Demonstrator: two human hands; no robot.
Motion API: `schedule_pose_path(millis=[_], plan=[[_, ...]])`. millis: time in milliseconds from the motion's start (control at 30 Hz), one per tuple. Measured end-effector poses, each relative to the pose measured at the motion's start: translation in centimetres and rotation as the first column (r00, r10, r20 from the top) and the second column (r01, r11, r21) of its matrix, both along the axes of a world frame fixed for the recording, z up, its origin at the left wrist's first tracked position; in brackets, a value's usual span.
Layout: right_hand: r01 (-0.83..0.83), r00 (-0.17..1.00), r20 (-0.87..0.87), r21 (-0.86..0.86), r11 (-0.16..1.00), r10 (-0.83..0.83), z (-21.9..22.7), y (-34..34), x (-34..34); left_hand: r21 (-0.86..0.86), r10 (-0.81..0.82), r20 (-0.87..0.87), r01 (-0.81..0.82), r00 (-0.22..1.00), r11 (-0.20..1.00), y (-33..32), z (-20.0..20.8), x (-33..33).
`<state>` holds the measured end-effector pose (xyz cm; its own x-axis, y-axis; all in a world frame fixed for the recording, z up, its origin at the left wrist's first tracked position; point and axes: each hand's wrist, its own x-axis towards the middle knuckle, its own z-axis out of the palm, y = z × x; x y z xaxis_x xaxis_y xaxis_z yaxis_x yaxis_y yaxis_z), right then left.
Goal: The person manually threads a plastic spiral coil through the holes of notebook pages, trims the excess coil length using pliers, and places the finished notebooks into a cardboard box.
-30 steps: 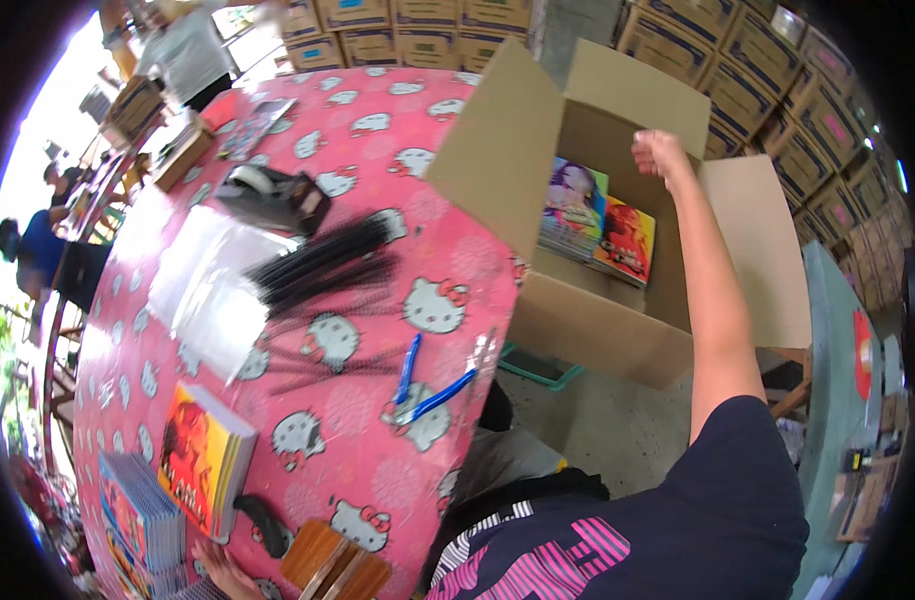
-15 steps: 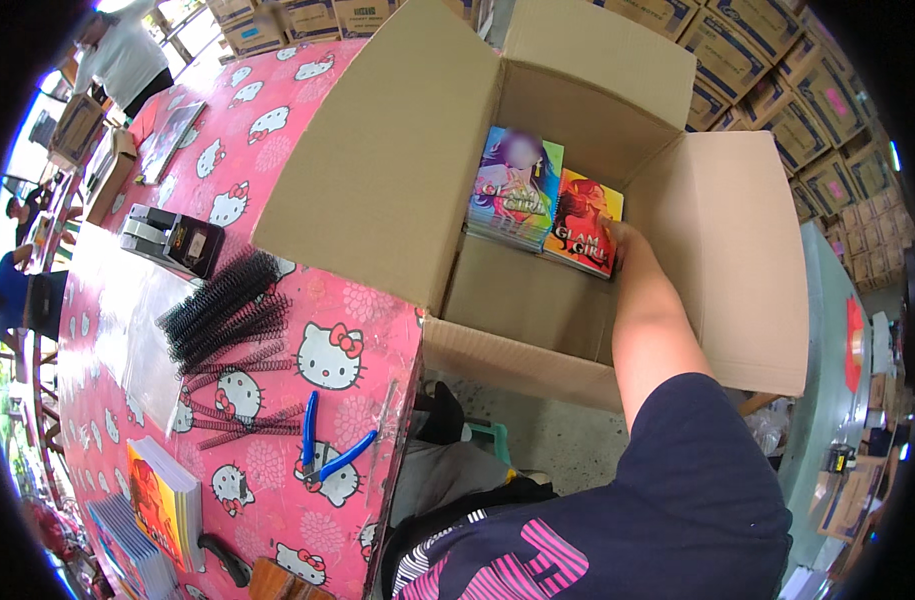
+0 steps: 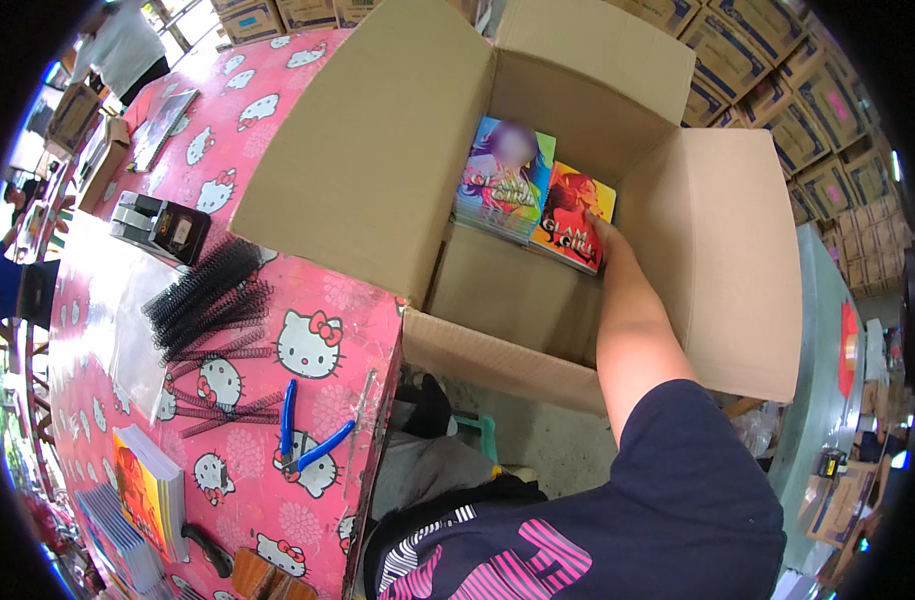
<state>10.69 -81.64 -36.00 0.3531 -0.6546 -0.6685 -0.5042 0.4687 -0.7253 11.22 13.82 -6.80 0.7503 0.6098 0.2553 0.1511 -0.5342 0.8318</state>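
Inside a large cardboard box [image 3: 522, 350] with raised flaps, my right hand [image 3: 603, 232] is at the right edge of a red-orange spiral notebook [image 3: 570, 205]. A thumb or finger shows on its cover, and the other fingers are hidden along the edge. This notebook seems to top a low pile. Against its left side lies a taller stack of purple-and-green notebooks [image 3: 502, 190]. My left hand is out of view.
On the pink cartoon-print tablecloth [image 3: 342, 410] lie black spiral binding coils [image 3: 212, 295], blue-handled pliers [image 3: 302, 445], a tape dispenser [image 3: 159, 228] and more notebooks [image 3: 149, 495]. Stacked cartons [image 3: 752, 60] stand behind the box. A person [image 3: 122, 45] is at the far left.
The whole view has shifted slightly, so the table and box appear further left. My right hand stays at the red-orange notebook, which lies in the same place beside the purple-and-green stack.
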Motion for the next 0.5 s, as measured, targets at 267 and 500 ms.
schedule_pose_path(millis=[267,500], plan=[[-0.009,0.971,0.237,0.164,0.986,-0.03,3.5,2.1,-0.7,0.033,0.014,0.013,-0.014,1.0,0.999,0.5,0.8,-1.2],[-0.006,0.96,0.272,0.262,0.965,-0.068,6.7,4.0,-1.1,0.064,0.014,0.017,-0.015,1.0,0.998,1.1,1.4,-3.2]])
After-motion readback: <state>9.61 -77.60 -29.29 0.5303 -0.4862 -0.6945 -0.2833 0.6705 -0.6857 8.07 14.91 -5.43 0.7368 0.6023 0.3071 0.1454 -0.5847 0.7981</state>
